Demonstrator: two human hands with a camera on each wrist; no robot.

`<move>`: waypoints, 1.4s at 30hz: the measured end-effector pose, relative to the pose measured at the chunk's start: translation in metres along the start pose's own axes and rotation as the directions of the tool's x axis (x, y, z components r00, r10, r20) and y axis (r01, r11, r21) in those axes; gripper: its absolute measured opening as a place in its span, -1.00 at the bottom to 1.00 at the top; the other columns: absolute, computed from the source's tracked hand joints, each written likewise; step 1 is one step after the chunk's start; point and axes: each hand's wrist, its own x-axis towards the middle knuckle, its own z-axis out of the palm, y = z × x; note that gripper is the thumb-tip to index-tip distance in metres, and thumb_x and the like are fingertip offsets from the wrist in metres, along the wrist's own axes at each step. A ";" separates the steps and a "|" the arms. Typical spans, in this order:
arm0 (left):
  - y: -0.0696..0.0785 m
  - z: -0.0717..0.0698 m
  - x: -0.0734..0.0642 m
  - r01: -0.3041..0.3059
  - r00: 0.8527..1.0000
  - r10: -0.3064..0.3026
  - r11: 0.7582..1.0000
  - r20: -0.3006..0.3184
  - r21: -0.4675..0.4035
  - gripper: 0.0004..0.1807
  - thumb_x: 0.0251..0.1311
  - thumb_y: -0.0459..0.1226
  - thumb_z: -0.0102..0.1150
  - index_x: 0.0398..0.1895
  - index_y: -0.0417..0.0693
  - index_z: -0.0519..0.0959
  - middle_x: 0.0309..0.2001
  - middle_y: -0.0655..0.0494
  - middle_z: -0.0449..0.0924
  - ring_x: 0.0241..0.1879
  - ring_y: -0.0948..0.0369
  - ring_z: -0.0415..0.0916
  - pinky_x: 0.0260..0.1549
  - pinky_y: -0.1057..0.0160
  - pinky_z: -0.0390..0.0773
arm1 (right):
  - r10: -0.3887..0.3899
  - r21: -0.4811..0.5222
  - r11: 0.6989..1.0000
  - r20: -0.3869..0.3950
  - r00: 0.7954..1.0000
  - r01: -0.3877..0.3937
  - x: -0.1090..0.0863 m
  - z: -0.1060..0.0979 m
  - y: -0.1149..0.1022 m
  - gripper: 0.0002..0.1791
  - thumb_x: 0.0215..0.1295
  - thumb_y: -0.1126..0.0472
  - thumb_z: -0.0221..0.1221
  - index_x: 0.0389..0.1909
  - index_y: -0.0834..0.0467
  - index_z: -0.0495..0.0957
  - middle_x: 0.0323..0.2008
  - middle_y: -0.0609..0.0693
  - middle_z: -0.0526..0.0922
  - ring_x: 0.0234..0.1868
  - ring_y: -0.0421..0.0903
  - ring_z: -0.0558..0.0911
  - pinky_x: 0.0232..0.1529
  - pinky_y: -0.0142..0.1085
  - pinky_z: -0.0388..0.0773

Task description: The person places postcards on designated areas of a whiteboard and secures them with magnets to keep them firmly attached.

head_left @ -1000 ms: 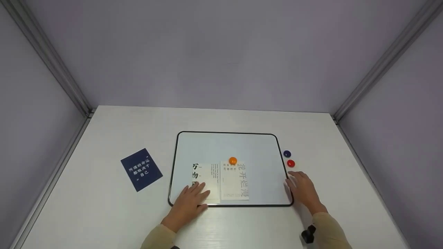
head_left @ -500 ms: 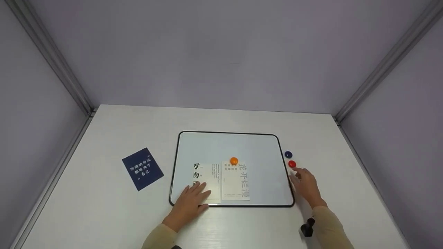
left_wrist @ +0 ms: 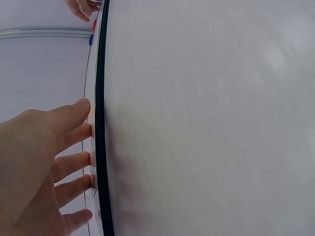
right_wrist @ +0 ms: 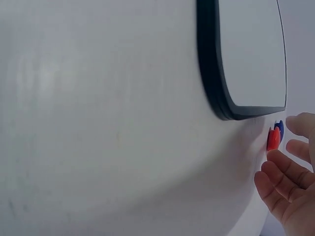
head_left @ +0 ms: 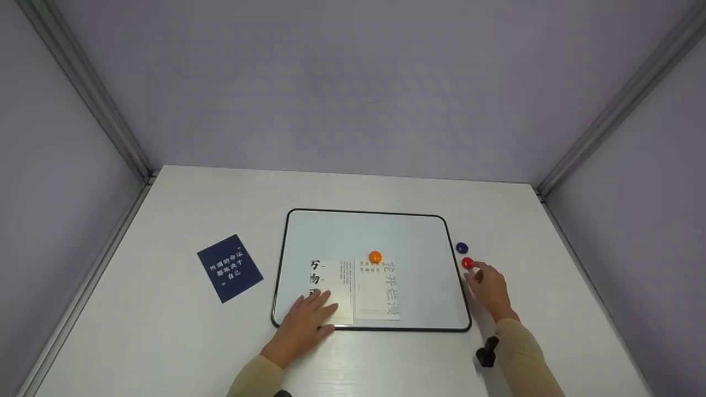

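Note:
On a whiteboard (head_left: 424, 237) with a black rim lie two cream cards printed with characters. My left hand (head_left: 309, 320) rests on the left card (head_left: 336, 275) with its fingers spread, covering its lower left part. An orange round magnet (head_left: 375, 257) sits at the top edge of the right card (head_left: 378, 295). Beside the board's right rim my right hand (head_left: 492, 289) has its fingertips right at the edge of a red round magnet (head_left: 467, 263); in the right wrist view the fingers (right_wrist: 290, 167) are loosely bent near the red magnet (right_wrist: 273, 139).
A dark blue magnet (head_left: 462, 248) lies just beyond the red one. Left of the whiteboard, a navy card (head_left: 230, 269) with white characters lies askew on the white table (head_left: 138, 331). Grey-purple walls (head_left: 353, 99) enclose the table at the back and sides.
My right hand has moved from the board's right rim outward and up to the red magnet. The left hand stays on the left card. The head view has shifted slightly.

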 end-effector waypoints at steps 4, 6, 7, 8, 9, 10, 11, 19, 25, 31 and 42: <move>0.000 -0.001 0.000 -0.005 1.000 0.005 1.000 0.000 -0.004 -0.52 0.28 -0.11 0.11 0.25 -0.01 0.47 0.40 -0.08 0.34 0.41 -0.10 0.24 0.38 -0.17 0.24 | 0.027 0.016 0.999 -0.004 1.000 -0.027 0.003 0.000 0.001 -0.57 0.34 0.26 0.11 0.17 0.38 0.43 -0.34 0.21 0.55 -0.34 -0.02 0.46 -0.37 -0.33 0.35; -0.001 0.000 0.000 -0.008 1.000 0.008 1.000 -0.003 -0.004 -0.53 0.29 -0.11 0.11 0.25 -0.02 0.47 0.39 -0.09 0.35 0.41 -0.10 0.25 0.37 -0.17 0.25 | 0.047 0.017 0.999 -0.002 0.999 -0.047 0.005 0.001 0.002 -0.56 0.34 0.25 0.10 0.18 0.37 0.42 -0.34 0.21 0.56 -0.34 -0.03 0.46 -0.38 -0.34 0.35; -0.001 0.000 0.000 -0.008 1.000 0.008 1.000 -0.002 -0.002 -0.53 0.29 -0.11 0.10 0.25 -0.01 0.47 0.39 -0.08 0.35 0.41 -0.10 0.25 0.37 -0.17 0.25 | 0.058 0.019 0.998 0.002 0.998 -0.058 0.006 0.001 0.003 -0.56 0.35 0.25 0.10 0.19 0.36 0.41 -0.34 0.21 0.56 -0.34 -0.03 0.46 -0.38 -0.34 0.35; -0.001 0.000 0.000 -0.007 1.000 0.007 1.000 -0.002 0.001 -0.53 0.29 -0.11 0.10 0.25 -0.01 0.47 0.39 -0.08 0.35 0.41 -0.10 0.25 0.37 -0.17 0.25 | 0.071 0.020 0.997 0.006 0.997 -0.071 0.007 0.002 0.003 -0.55 0.35 0.24 0.10 0.20 0.36 0.40 -0.33 0.21 0.56 -0.34 -0.03 0.47 -0.38 -0.35 0.35; -0.001 0.000 0.000 -0.005 1.000 0.005 1.000 0.000 0.003 -0.53 0.29 -0.11 0.10 0.25 -0.01 0.47 0.39 -0.08 0.35 0.41 -0.09 0.25 0.37 -0.17 0.25 | 0.081 0.022 0.996 0.009 0.997 -0.081 0.007 0.002 0.003 -0.54 0.35 0.24 0.09 0.21 0.36 0.39 -0.33 0.22 0.56 -0.34 -0.03 0.47 -0.38 -0.35 0.36; -0.001 0.000 0.001 -0.003 1.000 0.003 1.000 0.001 0.005 -0.53 0.29 -0.11 0.10 0.25 0.00 0.47 0.39 -0.08 0.35 0.41 -0.09 0.25 0.37 -0.16 0.25 | 0.092 0.023 0.996 0.011 0.996 -0.092 0.007 0.003 0.004 -0.53 0.36 0.23 0.09 0.22 0.37 0.38 -0.32 0.22 0.56 -0.33 -0.03 0.47 -0.38 -0.35 0.36; -0.001 0.000 0.001 -0.001 1.000 0.001 1.000 0.002 0.007 -0.53 0.29 -0.11 0.10 0.25 0.00 0.47 0.39 -0.07 0.35 0.41 -0.09 0.25 0.37 -0.16 0.25 | 0.099 0.023 0.995 0.010 0.995 -0.099 0.008 0.003 0.004 -0.52 0.36 0.23 0.09 0.23 0.37 0.37 -0.32 0.22 0.56 -0.33 -0.03 0.47 -0.37 -0.35 0.36; -0.001 0.002 0.002 -0.003 1.000 0.004 0.999 -0.008 0.040 -0.53 0.28 -0.09 0.10 0.24 0.02 0.48 0.38 -0.05 0.37 0.40 -0.08 0.27 0.37 -0.14 0.27 | 0.147 0.030 0.989 0.017 0.989 -0.147 0.012 0.007 0.006 -0.48 0.38 0.17 0.07 0.27 0.35 0.32 -0.25 0.27 0.59 -0.32 -0.02 0.50 -0.35 -0.33 0.40; -0.001 0.002 0.002 0.003 1.000 -0.003 0.999 -0.013 0.040 -0.53 0.29 -0.08 0.09 0.24 0.02 0.49 0.38 -0.06 0.37 0.40 -0.08 0.27 0.37 -0.15 0.27 | 0.194 0.054 0.979 0.037 0.980 -0.196 0.013 0.009 0.005 -0.44 0.41 0.12 0.03 0.31 0.36 0.28 -0.02 0.40 0.59 -0.08 0.18 0.61 -0.07 -0.04 0.58; 0.001 0.002 0.001 0.019 1.000 -0.019 1.000 -0.003 0.003 -0.53 0.29 -0.08 0.11 0.24 0.01 0.49 0.39 -0.05 0.36 0.41 -0.08 0.26 0.37 -0.15 0.26 | 0.226 0.042 0.973 0.050 0.973 -0.228 0.016 0.011 0.005 -0.42 0.43 0.07 0.00 0.32 0.35 0.26 0.16 0.45 0.50 0.19 0.32 0.52 0.16 0.11 0.51; 0.001 0.001 0.001 0.035 0.999 -0.035 0.999 0.011 0.012 -0.53 0.30 -0.07 0.08 0.26 0.03 0.47 0.40 -0.03 0.34 0.42 -0.07 0.24 0.40 -0.13 0.24 | 0.218 0.004 0.976 0.053 0.974 -0.219 0.020 0.011 0.001 -0.45 0.42 0.08 0.01 0.28 0.35 0.31 0.20 0.46 0.45 0.24 0.37 0.45 0.25 0.17 0.42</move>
